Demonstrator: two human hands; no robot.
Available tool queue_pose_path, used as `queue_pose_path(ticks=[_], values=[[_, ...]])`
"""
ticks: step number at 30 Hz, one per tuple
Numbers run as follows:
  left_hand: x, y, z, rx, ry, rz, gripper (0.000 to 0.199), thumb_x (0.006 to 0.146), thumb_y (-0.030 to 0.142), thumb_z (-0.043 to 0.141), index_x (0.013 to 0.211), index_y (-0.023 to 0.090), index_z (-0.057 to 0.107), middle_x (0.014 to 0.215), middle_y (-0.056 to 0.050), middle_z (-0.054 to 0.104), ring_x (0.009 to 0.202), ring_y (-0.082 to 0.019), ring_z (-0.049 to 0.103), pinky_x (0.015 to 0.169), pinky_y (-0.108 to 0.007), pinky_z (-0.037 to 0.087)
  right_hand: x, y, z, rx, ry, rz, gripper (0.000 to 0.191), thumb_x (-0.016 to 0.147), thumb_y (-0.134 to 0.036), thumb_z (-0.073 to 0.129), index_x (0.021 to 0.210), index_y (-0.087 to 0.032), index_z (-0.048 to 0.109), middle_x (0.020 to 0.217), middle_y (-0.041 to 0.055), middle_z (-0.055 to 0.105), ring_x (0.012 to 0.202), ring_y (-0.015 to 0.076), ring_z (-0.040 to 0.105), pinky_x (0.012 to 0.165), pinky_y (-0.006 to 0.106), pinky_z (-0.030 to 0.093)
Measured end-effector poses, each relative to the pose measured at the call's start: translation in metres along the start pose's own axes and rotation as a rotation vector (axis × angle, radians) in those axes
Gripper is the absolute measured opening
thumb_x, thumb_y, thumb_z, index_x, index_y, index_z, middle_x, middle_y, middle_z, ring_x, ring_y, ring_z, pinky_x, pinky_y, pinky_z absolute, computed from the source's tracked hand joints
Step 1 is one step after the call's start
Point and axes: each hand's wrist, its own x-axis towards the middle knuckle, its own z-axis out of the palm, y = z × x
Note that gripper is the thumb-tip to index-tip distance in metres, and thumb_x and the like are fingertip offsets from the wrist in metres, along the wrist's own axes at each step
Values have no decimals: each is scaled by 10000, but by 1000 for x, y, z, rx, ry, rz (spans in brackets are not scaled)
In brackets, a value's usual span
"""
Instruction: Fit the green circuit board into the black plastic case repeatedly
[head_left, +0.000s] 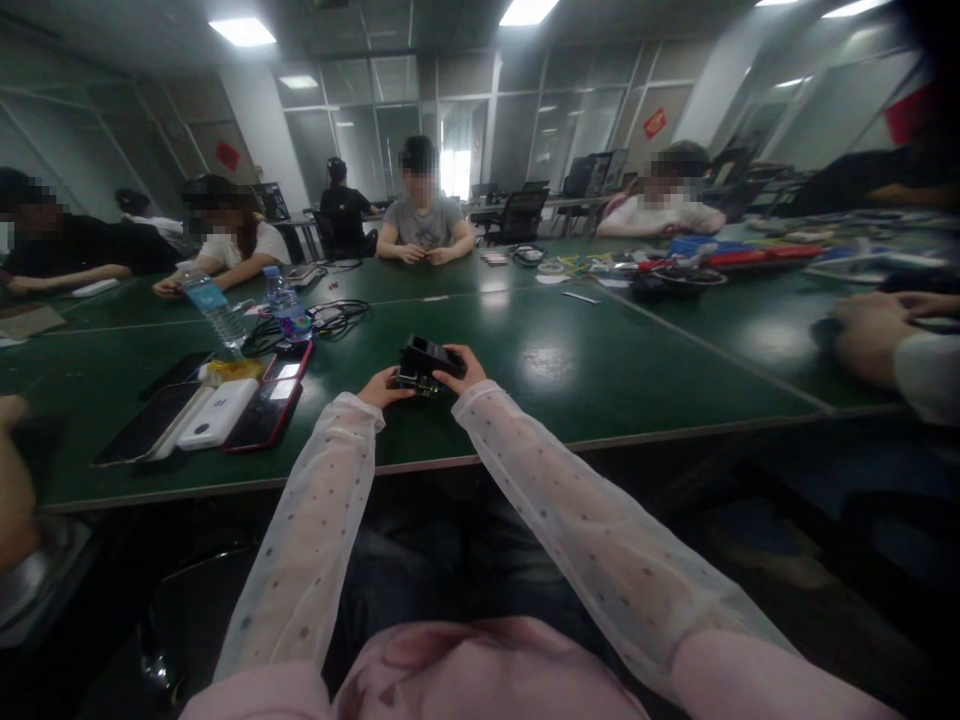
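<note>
Clock basis: dial centred on the held device, 12 at the far side of the table.
Work surface: green table (517,420), its near edge just below the hands.
10 o'clock: small plastic bottle (289,310), with black cables (337,318) coiled beside it.
Between 9 and 10: taller plastic bottle (216,308), which appeared tilted in the wide view.
Between 8 and 9: white power bank (217,413) lay beside a red-edged phone (262,412); a yellow item (232,371) lay just behind.
2 o'clock: slim pen-like rod (581,297); farther out, a blue and red pile (709,252) of mixed parts.
12 o'clock: a seated person (424,225) faced the wearer, hands together.
Markings: power bank bore a mark resembling "01"; bottle labels were too small to read.
Device: black casing (429,352) over a circuit board (417,381), held above the table's near edge.
Left grip: left hand (384,388) was closed on the board's left side, thumb low.
Right grip: right hand (463,370) was closed around the casing's right side, thumb across the front.
</note>
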Motion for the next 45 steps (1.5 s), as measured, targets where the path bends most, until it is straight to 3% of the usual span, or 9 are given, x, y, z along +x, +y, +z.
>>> queue_pose_path(ticks=[6, 9, 12, 15, 21, 26, 29, 37, 45], values=[[1, -2, 1, -11, 27, -5, 773, 420, 194, 923, 1128, 149, 616, 1094, -92, 671, 1179, -322, 559, 1080, -508, 357, -8, 1, 0, -275, -165, 48, 583, 680, -320, 767, 1210, -258, 533, 1139, 64, 620, 1058, 253, 598, 933, 439, 463], [1, 2, 5, -163, 115, -86, 867, 507, 271, 908, 1279, 217, 517, 1229, -104, 584, 1229, -324, 517, 1025, -502, 432, -7, 6, 0, -326, -230, 40, 580, 681, -301, 773, 1208, -244, 538, 1100, 62, 632, 1046, 249, 602, 935, 437, 457], [2, 7, 9, -341, 199, -225, 754, 618, 391, 847, 1270, 243, 499, 1210, -112, 569, 1170, -328, 552, 902, -493, 525, -5, 11, 1, -310, -261, 39, 593, 659, -297, 790, 1196, -248, 542, 1093, 54, 641, 1035, 248, 611, 930, 437, 456], [1, 10, 9, -367, 197, -236, 664, 624, 341, 840, 1205, 237, 537, 1143, -93, 600, 1092, -299, 591, 856, -453, 551, -4, 15, 1, -277, -265, 23, 609, 630, -308, 806, 1180, -251, 550, 1088, 49, 648, 1031, 255, 617, 934, 448, 455], [-4, 16, 7, -452, 165, -215, 582, 633, 244, 820, 1159, 238, 570, 1122, -75, 608, 1063, -273, 604, 872, -443, 544, -3, 7, 2, 30, -250, 6, 609, 657, -361, 781, 1202, -255, 532, 1128, 45, 635, 1057, 234, 626, 985, 436, 453], [-8, 23, 5, -481, 203, -182, 551, 661, 238, 803, 1166, 244, 585, 1128, -77, 612, 1111, -286, 579, 917, -466, 523, 6, 2, 11, 386, -112, 466, 459, 773, -447, 699, 1147, -242, 530, 925, 28, 661, 796, 192, 691, 870, 433, 557], [-8, 23, 5, -469, 199, -169, 602, 646, 215, 809, 1200, 245, 575, 1145, -78, 600, 1125, -282, 577, 948, -466, 506, 12, 2, 12, 566, -62, 612, 345, 778, -385, 721, 1036, -234, 549, 893, 13, 661, 690, 158, 687, 815, 404, 593], [-7, 15, 6, -458, 140, -177, 700, 603, 89, 800, 1238, 227, 541, 1167, -73, 576, 1127, -269, 593, 1007, -471, 473, 9, -5, 4, 783, -45, 752, 381, 693, -193, 806, 973, -224, 550, 880, 29, 671, 772, 174, 691, 713, 363, 623], [-9, 19, 6, -493, 73, -252, 472, 695, 313, 803, 1094, 168, 596, 1092, -121, 671, 1175, -312, 588, 1054, -463, 442, 7, -3, 1, 877, -32, 741, 397, 690, -201, 815, 998, -215, 564, 843, 22, 689, 722, 165, 692, 671, 338, 624]])
